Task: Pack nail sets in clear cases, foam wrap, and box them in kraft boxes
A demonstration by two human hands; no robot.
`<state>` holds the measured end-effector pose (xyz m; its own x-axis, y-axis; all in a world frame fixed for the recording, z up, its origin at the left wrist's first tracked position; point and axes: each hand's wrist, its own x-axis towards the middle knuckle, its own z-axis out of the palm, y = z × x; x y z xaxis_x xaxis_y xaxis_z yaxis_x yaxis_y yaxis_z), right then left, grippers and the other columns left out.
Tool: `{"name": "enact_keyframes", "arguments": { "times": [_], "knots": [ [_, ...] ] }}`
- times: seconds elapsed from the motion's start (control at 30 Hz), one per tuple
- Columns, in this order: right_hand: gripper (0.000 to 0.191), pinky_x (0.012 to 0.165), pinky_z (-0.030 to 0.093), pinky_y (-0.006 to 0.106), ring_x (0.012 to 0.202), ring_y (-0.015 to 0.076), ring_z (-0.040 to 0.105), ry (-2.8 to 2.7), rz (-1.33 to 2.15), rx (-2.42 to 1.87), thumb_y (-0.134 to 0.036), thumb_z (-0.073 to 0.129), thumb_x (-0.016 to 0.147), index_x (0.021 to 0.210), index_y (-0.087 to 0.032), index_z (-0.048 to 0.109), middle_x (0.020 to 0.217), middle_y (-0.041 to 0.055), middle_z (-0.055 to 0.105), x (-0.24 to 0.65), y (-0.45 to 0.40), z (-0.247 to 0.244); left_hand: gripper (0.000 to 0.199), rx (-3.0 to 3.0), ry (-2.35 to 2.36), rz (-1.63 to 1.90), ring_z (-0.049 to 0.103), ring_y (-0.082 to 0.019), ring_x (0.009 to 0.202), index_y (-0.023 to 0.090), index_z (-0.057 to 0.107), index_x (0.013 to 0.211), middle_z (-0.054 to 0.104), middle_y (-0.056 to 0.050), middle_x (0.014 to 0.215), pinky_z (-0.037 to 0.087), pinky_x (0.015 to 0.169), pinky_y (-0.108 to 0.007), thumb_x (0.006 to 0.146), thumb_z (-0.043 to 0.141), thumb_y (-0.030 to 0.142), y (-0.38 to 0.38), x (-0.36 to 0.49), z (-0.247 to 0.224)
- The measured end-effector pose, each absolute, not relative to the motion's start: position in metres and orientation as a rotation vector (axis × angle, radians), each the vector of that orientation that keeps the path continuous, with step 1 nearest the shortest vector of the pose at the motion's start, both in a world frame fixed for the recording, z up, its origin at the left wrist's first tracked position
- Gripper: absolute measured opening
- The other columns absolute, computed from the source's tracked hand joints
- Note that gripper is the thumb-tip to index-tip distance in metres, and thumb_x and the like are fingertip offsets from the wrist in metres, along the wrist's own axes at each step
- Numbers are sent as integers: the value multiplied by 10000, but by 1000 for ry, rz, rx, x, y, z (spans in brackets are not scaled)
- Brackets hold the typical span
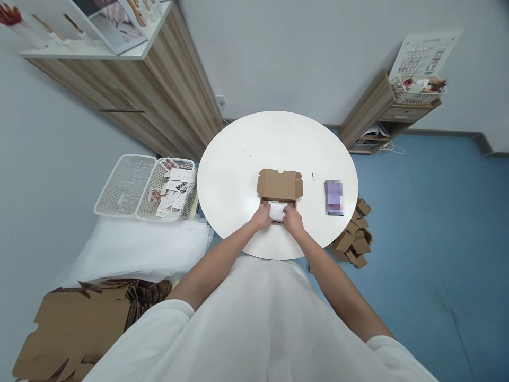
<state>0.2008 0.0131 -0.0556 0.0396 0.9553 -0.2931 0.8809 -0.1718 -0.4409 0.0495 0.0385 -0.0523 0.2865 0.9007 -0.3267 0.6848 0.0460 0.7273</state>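
An open cardboard box stands on the round white table, its lid folded back away from me. Inside its tray lies a white wrapped bundle. My left hand is closed on the bundle's left end, at the box's left side. At the right end, my right hand grips the same bundle with thumb and fingers. The fingertips are partly hidden in the box.
A purple item lies on the table's right side. Left are white baskets, one holding cards, white sheets and flattened cardboard. Small boxes are piled on the floor at right. Cabinets stand behind.
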Motion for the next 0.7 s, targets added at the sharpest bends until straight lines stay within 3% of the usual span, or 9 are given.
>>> {"name": "enact_keyframes", "arguments": {
  "times": [0.1,0.37,0.57,0.7],
  "knots": [
    [271,642,376,281,785,194,539,-1977,799,-2179,-48,449,726,948,-178,537,893,90,563,200,13,-53,300,1770,1417,156,542,-282,919,129,532,912,542,-137,965,435,772,-371,617,525,70,39,49,-53],
    [273,692,397,283,876,207,549,-1997,801,-2151,-74,462,737,979,-153,560,974,116,551,199,11,-46,220,1796,1406,123,551,-284,916,144,519,841,547,-140,960,434,762,-359,631,528,79,39,48,-50],
    [242,746,409,295,845,175,550,-1881,794,-2017,-183,478,760,986,-167,563,1000,79,569,214,12,-31,202,1783,1381,217,582,-231,818,173,549,879,602,-67,841,445,695,-325,682,511,146,45,35,-39],
    [276,760,423,311,777,155,553,-1577,864,-1977,-312,483,772,1003,-186,564,987,59,596,244,21,-28,321,1531,1546,437,584,-182,908,183,529,1063,600,-78,1066,431,799,-287,754,503,266,60,12,-35]
  ]
}}
